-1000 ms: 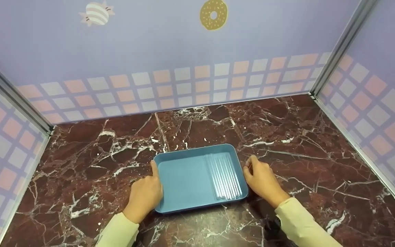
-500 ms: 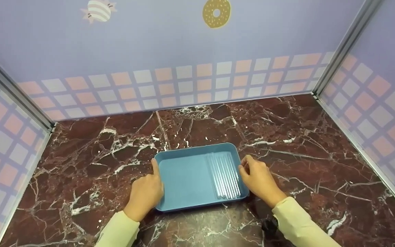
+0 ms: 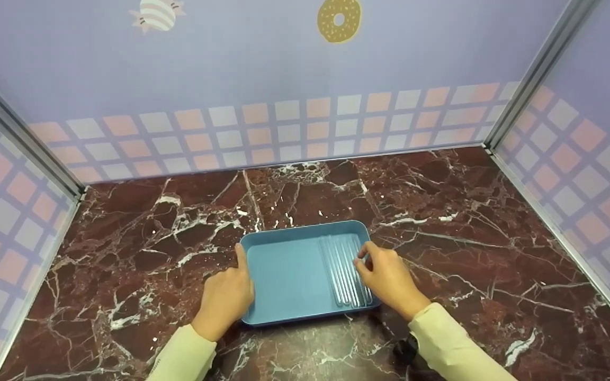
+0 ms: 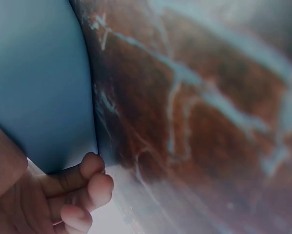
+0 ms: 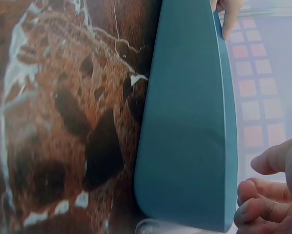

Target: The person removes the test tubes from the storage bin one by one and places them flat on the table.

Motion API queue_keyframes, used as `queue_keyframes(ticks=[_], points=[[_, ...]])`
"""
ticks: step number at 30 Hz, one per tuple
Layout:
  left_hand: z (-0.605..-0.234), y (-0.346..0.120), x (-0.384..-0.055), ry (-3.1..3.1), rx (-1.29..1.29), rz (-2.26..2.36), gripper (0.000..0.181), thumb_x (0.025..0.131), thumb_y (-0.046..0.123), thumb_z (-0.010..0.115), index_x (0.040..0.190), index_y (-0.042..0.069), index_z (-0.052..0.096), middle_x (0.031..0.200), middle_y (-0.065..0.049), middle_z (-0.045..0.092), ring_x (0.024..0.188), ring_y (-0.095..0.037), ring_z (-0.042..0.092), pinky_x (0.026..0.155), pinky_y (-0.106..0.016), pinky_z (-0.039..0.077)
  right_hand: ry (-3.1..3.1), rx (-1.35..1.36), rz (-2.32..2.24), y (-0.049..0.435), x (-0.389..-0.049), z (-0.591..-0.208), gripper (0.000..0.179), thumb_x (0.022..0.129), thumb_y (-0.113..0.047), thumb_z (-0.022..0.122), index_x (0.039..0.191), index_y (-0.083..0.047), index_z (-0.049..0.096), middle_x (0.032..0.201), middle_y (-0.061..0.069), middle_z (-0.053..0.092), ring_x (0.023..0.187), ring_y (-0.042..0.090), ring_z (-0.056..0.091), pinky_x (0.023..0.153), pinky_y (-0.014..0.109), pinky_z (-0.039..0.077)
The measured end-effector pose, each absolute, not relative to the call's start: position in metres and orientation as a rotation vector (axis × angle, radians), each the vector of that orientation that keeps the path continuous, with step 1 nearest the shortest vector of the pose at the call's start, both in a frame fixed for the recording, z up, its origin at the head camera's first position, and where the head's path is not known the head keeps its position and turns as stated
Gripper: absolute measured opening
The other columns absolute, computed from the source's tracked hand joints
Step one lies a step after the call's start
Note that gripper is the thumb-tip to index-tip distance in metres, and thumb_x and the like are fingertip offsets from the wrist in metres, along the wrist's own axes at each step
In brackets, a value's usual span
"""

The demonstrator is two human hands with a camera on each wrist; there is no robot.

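A shallow blue rectangular tray [image 3: 289, 275] sits on the table in the head view. At its right end several clear, thin tubes [image 3: 344, 275] lie side by side. My left hand [image 3: 225, 296] holds the tray's left edge, index finger along the rim; the left wrist view shows fingers [image 4: 90, 190] curled against the tray's side. My right hand [image 3: 392, 275] hovers over the right rim beside the tubes, fingers bent. In the right wrist view its thumb [image 5: 273, 158] and fingers stand apart, nothing seen between them, near the tray's side [image 5: 185, 122].
The dark red marbled tabletop [image 3: 469, 238] is bounded by a purple back wall [image 3: 241, 69] and side walls with pink and white squares. A small dark object [image 3: 404, 350], too unclear to name, shows beside the right sleeve [image 3: 453, 338].
My right hand has moved left from beside the tray to over its right rim, near the tubes. The left hand stays on the tray's left edge. The head view has shifted slightly.
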State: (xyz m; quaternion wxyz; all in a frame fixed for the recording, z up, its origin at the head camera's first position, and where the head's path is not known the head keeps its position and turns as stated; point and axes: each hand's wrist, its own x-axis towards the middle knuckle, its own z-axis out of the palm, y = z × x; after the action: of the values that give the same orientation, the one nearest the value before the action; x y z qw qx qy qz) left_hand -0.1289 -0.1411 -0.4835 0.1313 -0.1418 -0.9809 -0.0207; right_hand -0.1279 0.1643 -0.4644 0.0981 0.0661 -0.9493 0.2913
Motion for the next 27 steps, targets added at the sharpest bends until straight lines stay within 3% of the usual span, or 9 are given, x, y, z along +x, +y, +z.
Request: queue_keyframes(ticks=[19, 27], points=[[-0.484, -0.143, -0.131, -2.911, -0.386, -0.072, 0.067, 0.086, 0.016, 0.056, 0.143, -0.013, 0.034, 0.043, 0.001, 0.034, 0.036, -0.012, 0.028, 0.036, -0.027, 0.018, -2.895, 0.263, 0.921, 0.15, -0.128, -0.467, 0.011, 0.085, -0.017, 0.07, 0.087, -0.01, 0.061, 0.056, -0.007, 0.053, 0.048, 0.006, 0.044, 0.047, 0.026, 0.038], [-0.482, -0.143, -0.129, -2.908, -0.388, -0.065, 0.066, 0.087, 0.016, 0.057, 0.143, -0.012, 0.035, 0.041, 0.003, 0.03, 0.036, -0.009, 0.019, 0.037, -0.025, 0.013, -2.906, 0.301, 0.862, 0.149, -0.127, -0.47, 0.013, 0.083, -0.019, 0.072, 0.086, -0.012, 0.062, 0.057, -0.007, 0.056, 0.047, 0.005, 0.045, 0.047, 0.026, 0.039]])
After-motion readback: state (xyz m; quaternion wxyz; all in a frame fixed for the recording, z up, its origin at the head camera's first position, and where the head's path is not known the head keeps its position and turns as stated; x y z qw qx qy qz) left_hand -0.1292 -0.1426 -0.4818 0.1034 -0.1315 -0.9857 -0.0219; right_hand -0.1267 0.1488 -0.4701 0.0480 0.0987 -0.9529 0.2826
